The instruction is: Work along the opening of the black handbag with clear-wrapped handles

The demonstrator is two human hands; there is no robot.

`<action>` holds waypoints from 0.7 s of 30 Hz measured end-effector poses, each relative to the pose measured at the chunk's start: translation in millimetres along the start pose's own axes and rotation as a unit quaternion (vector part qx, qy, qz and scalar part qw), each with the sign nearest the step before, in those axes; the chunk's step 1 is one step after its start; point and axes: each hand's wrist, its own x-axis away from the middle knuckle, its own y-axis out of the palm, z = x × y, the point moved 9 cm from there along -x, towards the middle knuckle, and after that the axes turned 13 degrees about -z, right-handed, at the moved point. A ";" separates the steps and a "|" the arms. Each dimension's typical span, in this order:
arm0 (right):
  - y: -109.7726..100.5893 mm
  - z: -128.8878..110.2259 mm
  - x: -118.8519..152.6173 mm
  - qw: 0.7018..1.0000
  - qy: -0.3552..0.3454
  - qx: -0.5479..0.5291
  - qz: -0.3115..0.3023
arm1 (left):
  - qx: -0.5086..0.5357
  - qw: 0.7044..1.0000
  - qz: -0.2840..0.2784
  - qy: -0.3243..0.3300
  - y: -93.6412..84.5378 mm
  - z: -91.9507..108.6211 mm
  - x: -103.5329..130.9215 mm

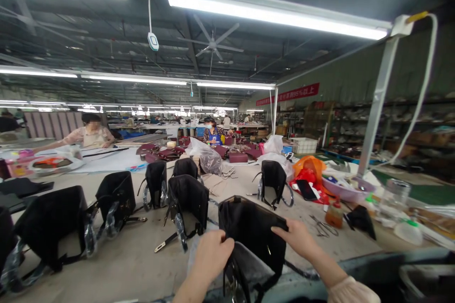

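A black handbag piece (249,222) stands at the near edge of the table, its top opening towards me. On its left edge my left hand (213,251) is closed, thumb and fingers pinching the rim. The thumb of my right hand (298,236) presses on the right side of the same bag, the fingers bent behind it and partly hidden. Clear plastic and metal fittings show at the bag's lower front. Just beyond my left hand stands another black bag piece (188,199) with a plastic-wrapped handle and a strap with a metal end.
Several more black bag pieces (113,194) stand along the left of the table. At right are scissors (323,227), a glue bottle (334,214), a phone (307,190), a purple basin (348,191) and a clear jar (394,199). Maroon pieces (238,156) lie farther back near two people.
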 end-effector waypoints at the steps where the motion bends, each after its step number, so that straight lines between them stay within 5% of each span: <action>1: -7.2 0.2 -7.3 1.000 -0.006 -0.001 -0.002 | 0.027 1.000 -0.009 0.004 7.3 1.0 3.5; 5: -14.1 7.5 -35.9 1.000 -0.024 -0.012 -0.010 | 0.166 0.980 -0.105 0.025 47.5 13.5 15.4; 8: -1.3 18.0 -52.0 0.999 -0.035 -0.037 -0.018 | 0.174 0.968 -0.171 0.060 56.6 30.2 23.3; 11: 9.0 26.0 -63.3 0.996 -0.052 -0.075 -0.017 | 0.121 0.980 -0.122 0.103 23.1 37.7 21.5; 14: 13.7 30.5 -72.3 0.990 -0.073 -0.118 -0.013 | 0.081 0.988 0.062 0.119 -38.6 27.9 9.9; 16: 16.1 33.8 -75.8 0.987 -0.088 -0.134 -0.008 | 0.061 0.981 0.144 0.114 -63.9 17.5 -1.9; 18: 19.1 41.1 -76.0 0.986 -0.101 -0.132 0.009 | 0.039 0.982 0.158 0.090 -69.0 7.4 -18.7; 21: 26.4 62.9 -72.1 0.986 -0.101 -0.126 0.039 | 0.042 0.992 0.110 0.042 -53.3 -1.7 -39.7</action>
